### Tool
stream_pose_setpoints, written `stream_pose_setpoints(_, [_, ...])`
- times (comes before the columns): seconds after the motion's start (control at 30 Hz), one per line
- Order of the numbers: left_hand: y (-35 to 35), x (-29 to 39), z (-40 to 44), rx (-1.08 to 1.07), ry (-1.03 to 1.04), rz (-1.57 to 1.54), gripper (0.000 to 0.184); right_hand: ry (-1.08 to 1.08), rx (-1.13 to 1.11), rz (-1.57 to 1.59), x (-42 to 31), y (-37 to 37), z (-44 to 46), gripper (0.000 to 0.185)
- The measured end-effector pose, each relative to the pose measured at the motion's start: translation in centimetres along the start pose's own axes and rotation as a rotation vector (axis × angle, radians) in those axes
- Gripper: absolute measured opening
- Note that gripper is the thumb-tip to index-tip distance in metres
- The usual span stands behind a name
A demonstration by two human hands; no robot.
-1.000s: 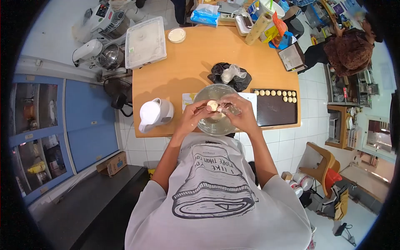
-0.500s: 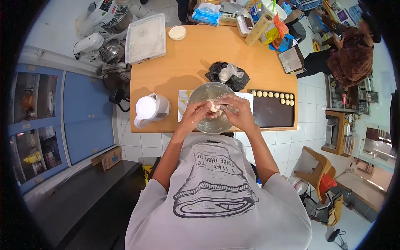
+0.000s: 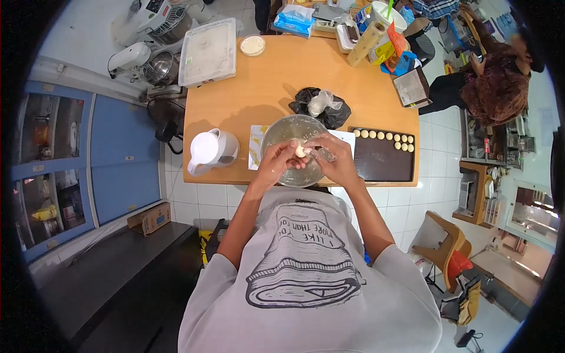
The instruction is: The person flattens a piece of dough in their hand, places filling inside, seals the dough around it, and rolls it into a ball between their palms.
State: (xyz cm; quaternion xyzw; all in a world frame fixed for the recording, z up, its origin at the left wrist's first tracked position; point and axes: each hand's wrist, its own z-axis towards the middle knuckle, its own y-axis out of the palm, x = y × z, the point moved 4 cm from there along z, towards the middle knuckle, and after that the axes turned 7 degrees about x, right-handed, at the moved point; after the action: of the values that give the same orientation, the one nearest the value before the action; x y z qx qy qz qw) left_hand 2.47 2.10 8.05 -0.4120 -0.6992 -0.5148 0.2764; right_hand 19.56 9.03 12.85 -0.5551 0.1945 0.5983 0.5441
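Note:
A small pale piece of dough (image 3: 301,152) is pinched between the fingers of my left hand (image 3: 278,163) and my right hand (image 3: 333,157). Both hands are over a round metal bowl (image 3: 296,123), which sits on a sheet near the table's front edge. Bits of dough cling to my fingers. To the right lies a dark baking tray (image 3: 384,163) with several round dough balls (image 3: 372,135) along its far side. Behind the bowl rests a black plastic bag (image 3: 338,116) with a clear bag on it.
On the wooden table (image 3: 265,76) stand a white pitcher (image 3: 213,151) at left, a lidded plastic box (image 3: 208,52) and a small round tub (image 3: 252,45) behind. Bottles and packets crowd the far right edge. A person (image 3: 497,88) stands beyond the table's right side.
The dough between my fingers has turned and looks rounder, with my fingers shifted around it. The view has moved slightly. At the right, the other person has changed posture.

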Motion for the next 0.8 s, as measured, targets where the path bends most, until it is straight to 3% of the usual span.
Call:
stream_pose_setpoints(0.47, [0.3,-1.2,-0.7,0.027,-0.083,0.036,0.05,-0.033,0.009,-0.034,-0.3,-0.6,-1.2,0.024])
stream_pose_setpoints(0.8, [0.8,-1.3,-0.6,0.08,0.003,0.088,0.043,-0.03,0.064,-0.023,-0.3,-0.9,-1.9,0.024])
